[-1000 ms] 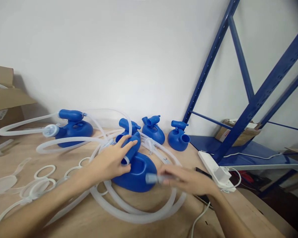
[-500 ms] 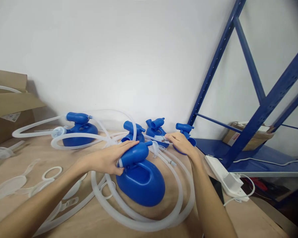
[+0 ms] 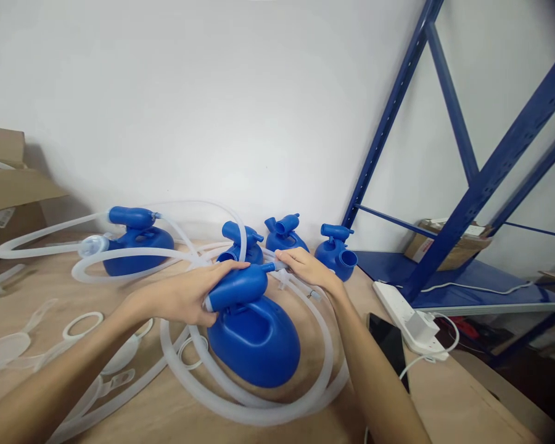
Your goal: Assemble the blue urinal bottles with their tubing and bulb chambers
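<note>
A blue plastic urinal bottle (image 3: pixel 254 345) stands in front of me, its handle loop and spout towards the top. My left hand (image 3: pixel 192 293) is closed around the back of its neck, thumb below and fingers over the top. My right hand (image 3: pixel 300 265) pinches the end of a clear plastic tube (image 3: pixel 280 266), which meets the bottle's small nozzle at the neck. I cannot tell whether the tube is pushed over the nozzle. A wide translucent hose (image 3: pixel 259 414) loops around the bottle's base on the table.
Several more blue bottles stand along the wall, one at left (image 3: pixel 139 253) with hoses attached. Translucent caps (image 3: pixel 7 351) and rings lie at left by a cardboard box (image 3: pixel 9 191). A phone (image 3: pixel 388 345), a power strip (image 3: pixel 407 317) and a blue metal rack (image 3: pixel 472 191) are at right.
My right hand has moved left with the tube end, from apart to against the bottle's nozzle. The left hand keeps its hold. The view has shifted slightly to the right.
</note>
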`<action>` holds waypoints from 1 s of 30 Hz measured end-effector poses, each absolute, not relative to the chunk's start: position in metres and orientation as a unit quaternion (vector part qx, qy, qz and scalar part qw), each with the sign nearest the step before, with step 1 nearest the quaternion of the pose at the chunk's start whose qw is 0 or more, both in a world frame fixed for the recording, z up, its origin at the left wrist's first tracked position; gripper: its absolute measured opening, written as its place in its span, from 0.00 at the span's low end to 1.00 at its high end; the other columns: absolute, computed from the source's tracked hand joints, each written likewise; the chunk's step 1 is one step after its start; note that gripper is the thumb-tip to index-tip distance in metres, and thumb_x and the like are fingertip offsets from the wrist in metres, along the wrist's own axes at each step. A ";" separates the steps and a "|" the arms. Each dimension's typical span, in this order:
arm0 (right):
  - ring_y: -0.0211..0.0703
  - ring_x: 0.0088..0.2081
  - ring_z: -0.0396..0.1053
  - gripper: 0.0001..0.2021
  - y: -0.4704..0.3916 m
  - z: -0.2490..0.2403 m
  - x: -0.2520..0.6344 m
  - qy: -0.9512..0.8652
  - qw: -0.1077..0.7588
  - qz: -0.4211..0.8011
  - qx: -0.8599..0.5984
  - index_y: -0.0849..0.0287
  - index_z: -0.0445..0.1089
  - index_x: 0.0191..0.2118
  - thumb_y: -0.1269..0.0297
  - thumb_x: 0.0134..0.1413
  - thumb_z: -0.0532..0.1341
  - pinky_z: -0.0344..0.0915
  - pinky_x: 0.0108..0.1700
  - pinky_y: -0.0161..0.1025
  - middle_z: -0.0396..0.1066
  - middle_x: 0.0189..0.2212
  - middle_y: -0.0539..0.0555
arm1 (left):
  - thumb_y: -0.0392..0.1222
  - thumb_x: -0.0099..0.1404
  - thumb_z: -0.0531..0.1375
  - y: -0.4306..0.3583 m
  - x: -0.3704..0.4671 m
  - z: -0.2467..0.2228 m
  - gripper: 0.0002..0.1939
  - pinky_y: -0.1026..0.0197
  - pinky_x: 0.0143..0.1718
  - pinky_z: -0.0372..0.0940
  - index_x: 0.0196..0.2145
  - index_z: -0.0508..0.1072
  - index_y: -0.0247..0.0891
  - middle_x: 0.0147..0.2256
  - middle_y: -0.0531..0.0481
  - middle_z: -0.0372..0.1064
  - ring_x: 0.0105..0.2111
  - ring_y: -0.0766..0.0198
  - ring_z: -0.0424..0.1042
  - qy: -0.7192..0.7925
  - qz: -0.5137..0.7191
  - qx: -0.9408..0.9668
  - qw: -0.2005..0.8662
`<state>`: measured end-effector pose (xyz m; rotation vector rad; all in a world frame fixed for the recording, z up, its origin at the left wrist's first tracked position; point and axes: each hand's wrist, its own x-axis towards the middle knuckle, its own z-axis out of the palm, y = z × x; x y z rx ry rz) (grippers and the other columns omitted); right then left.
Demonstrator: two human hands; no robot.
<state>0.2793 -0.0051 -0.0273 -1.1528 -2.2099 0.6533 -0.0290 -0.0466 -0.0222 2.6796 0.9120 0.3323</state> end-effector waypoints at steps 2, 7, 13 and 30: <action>0.39 0.27 0.58 0.28 -0.009 -0.026 0.272 -0.822 0.290 0.252 -0.421 0.58 0.64 0.25 0.44 0.71 0.49 0.54 0.35 0.38 0.61 0.23 0.47 | 0.40 0.55 0.68 -0.048 -0.027 -0.021 0.51 0.50 0.58 0.68 0.71 0.49 0.47 0.64 0.43 0.65 0.62 0.42 0.69 0.322 0.111 0.930 0.138; 0.37 0.24 0.57 0.30 -0.010 -0.024 0.262 -0.811 0.297 0.290 -0.412 0.58 0.61 0.20 0.44 0.70 0.51 0.55 0.33 0.38 0.60 0.19 0.47 | 0.40 0.54 0.67 -0.055 -0.020 -0.015 0.48 0.51 0.54 0.70 0.69 0.52 0.44 0.60 0.42 0.70 0.56 0.44 0.74 0.360 0.085 0.920 0.128; 0.37 0.22 0.58 0.30 -0.009 -0.026 0.253 -0.800 0.298 0.269 -0.446 0.58 0.62 0.18 0.48 0.71 0.50 0.55 0.33 0.38 0.59 0.16 0.47 | 0.43 0.56 0.65 -0.058 -0.015 -0.016 0.46 0.49 0.51 0.70 0.69 0.53 0.42 0.58 0.39 0.72 0.54 0.41 0.74 0.379 0.085 0.916 0.101; 0.40 0.28 0.64 0.31 -0.024 -0.014 0.238 -0.817 0.244 0.214 -0.477 0.58 0.60 0.20 0.44 0.72 0.47 0.58 0.36 0.39 0.67 0.22 0.51 | 0.42 0.55 0.63 -0.063 -0.007 -0.012 0.47 0.50 0.46 0.71 0.70 0.53 0.41 0.53 0.38 0.74 0.48 0.43 0.77 0.401 0.068 0.910 0.085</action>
